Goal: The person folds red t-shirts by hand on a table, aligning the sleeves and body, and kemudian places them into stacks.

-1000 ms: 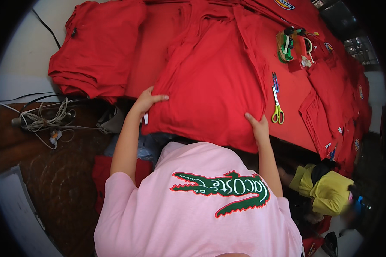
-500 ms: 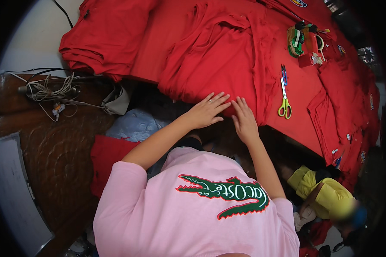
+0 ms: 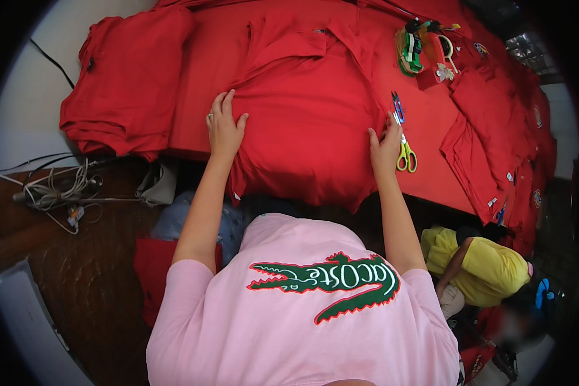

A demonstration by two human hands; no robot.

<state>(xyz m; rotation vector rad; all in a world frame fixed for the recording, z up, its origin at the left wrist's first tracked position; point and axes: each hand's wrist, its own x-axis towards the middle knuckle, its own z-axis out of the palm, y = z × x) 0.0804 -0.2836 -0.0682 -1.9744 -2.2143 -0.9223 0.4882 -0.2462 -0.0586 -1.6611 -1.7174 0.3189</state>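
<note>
A red shirt (image 3: 302, 122) lies spread on the red-covered table, and its near part hangs over the front edge. My left hand (image 3: 225, 130) rests at the shirt's left side, fingers stretched out and thumb apart. At the opposite side my right hand (image 3: 386, 149) touches the cloth with its thumb and fingers apart. Neither hand grips anything that shows. Just right of my right hand lie scissors with yellow-green handles (image 3: 406, 157), and above them small blue thread snips (image 3: 397, 108).
A stack of red garments (image 3: 125, 90) sits at the left, more red garments (image 3: 489, 141) at the right. A green tape dispenser (image 3: 408, 55) and a red holder (image 3: 434, 67) stand at the back right. Cables (image 3: 61, 190) hang at left. A person in yellow (image 3: 489, 267) bends down at lower right.
My hands have moved apart from the middle of the near edge to the shirt's two sides. The top layer now lies wider and smoother, hanging further over the front edge.
</note>
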